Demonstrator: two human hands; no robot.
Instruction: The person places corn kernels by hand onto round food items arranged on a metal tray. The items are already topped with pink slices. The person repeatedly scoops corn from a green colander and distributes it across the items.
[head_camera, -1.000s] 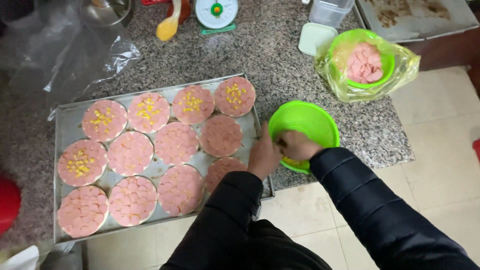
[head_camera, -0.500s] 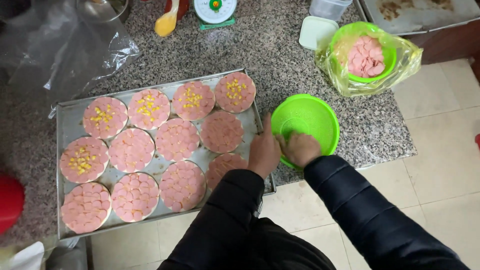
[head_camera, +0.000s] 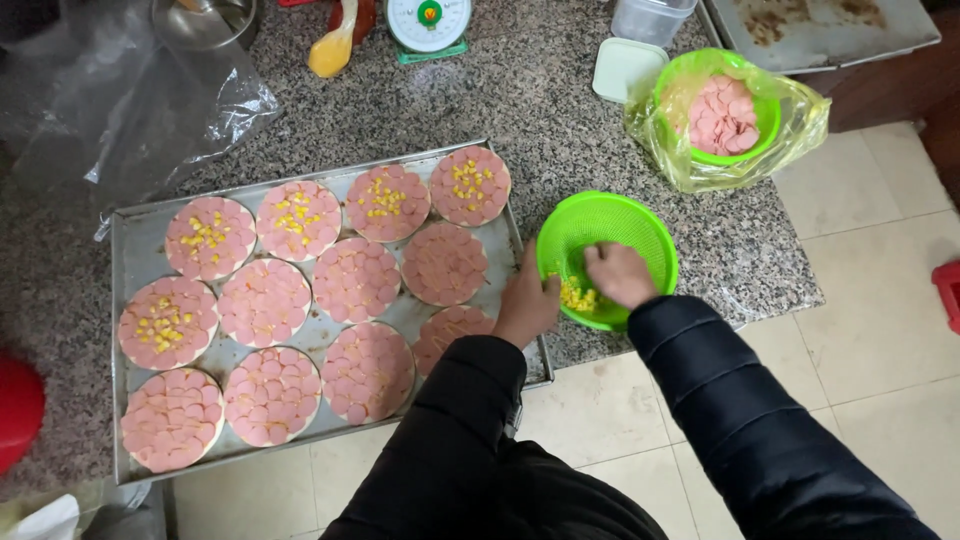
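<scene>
Head view, looking straight down. The person is standing at a speckled stone counter (head_camera: 560, 110), both arms in black sleeves. The right hand (head_camera: 618, 274) is reaching into a green colander bowl (head_camera: 640, 225) sitting at the counter's front edge, just right of the metal baking tray (head_camera: 128, 300). Its fingers are curling together down into the yellow corn kernels (head_camera: 576, 296) heaped at the bowl's near-left side; whether they are already clamping a pinch cannot be told, since the back of the hand is covering the fingertips. The left hand (head_camera: 526, 302) is steadying the bowl's left rim, fingers together and pressing against it, while lying over the tray's right edge.

The tray is carrying eleven round bases covered in pink sausage slices (head_camera: 355, 278); five are already showing corn, six are not.

Judgement on doing this well: the person is best taking a small, even pinch, keeping the bowl braced against sliding off the counter lip, and scattering kernels from low over each round so none are rolling onto bare tray.

Hard to make out: the round nearest the left wrist is partly covered by the sleeve. At the frame's top, a kitchen scale (head_camera: 428, 22), a steel bowl and a yellow utensil are being cut off. A second green bowl of pink slices (head_camera: 722, 115) is sitting inside a clear bag.
</scene>
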